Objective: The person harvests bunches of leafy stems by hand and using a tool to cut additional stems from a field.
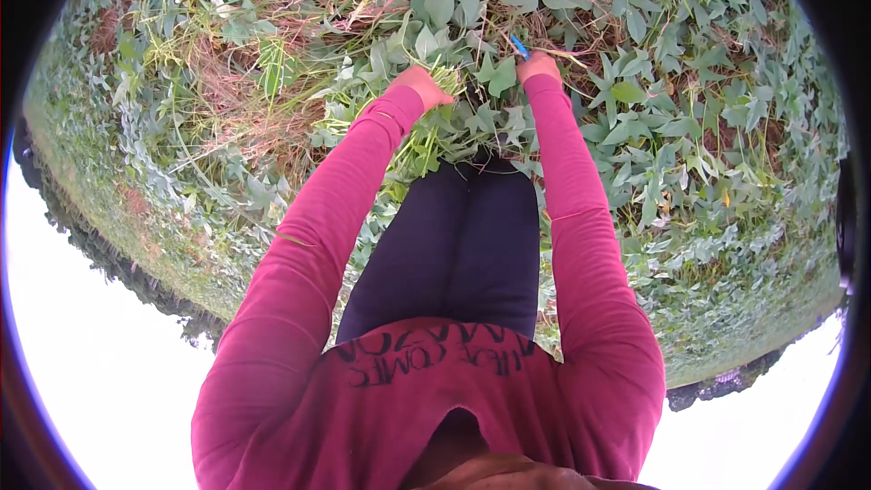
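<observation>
My left hand is closed round a bunch of leafy green vine cuttings, whose pale stem ends stick out past the thumb. Leaves and stalks of the bunch hang down below the wrist, beside my knee. To the right, my right hand reaches low into the foliage, its fingers curled round a slim blue tool. Only a short blue length of that tool shows, so its kind is unclear. Lobed vine leaves lie between the two hands, which are apart from each other.
Dense leafy vines spread over the ground on the right. Dry brown grass lies among green blades on the left. My legs in dark trousers are just below the hands. Dark trees line the field's far edge.
</observation>
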{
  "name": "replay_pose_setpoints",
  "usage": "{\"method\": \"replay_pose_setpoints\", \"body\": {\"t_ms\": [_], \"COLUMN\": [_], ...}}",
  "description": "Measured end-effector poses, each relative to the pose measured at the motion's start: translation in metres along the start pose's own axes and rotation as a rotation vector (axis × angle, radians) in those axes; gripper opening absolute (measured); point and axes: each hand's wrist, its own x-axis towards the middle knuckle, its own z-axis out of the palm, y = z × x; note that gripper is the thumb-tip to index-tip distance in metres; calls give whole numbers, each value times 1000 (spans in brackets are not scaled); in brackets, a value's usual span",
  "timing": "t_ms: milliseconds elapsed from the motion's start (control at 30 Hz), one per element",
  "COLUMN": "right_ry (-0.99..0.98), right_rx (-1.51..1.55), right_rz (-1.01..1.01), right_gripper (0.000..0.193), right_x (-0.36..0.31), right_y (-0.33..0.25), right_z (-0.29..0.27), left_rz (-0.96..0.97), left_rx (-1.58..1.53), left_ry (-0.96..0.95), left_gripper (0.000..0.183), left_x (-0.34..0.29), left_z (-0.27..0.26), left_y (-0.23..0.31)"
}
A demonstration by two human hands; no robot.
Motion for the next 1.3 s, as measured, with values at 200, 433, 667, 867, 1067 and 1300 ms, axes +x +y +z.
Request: {"method": "replay_pose_setpoints", "body": {"t_ms": [200,433,667,867,1067,1300], "right_ry": [29,16,-177,260,-355,-637], "right_rx": [-127,-8,-238,553,1585,1795], "right_rz": [127,-77,136,70,35,-156], "right_gripper": [28,28,35,66,22,39], "right_x": [52,27,76,-58,-169,-232], "right_y": [13,-32,60,53,35,0], "right_z": [4,37,51,14,7,-41], "left_rz": [136,-7,103,57,327,675], "left_rx": [25,-10,89,-1,-56,46], "left_ry": [77,111,94,184,323,547], "left_gripper": [68,64,64,62,60,44], "left_x": [9,-10,1,-46,-191,-297], "left_z": [18,10,12,19,60,109], "left_y": [22,-17,28,-27,-34,-53]}}
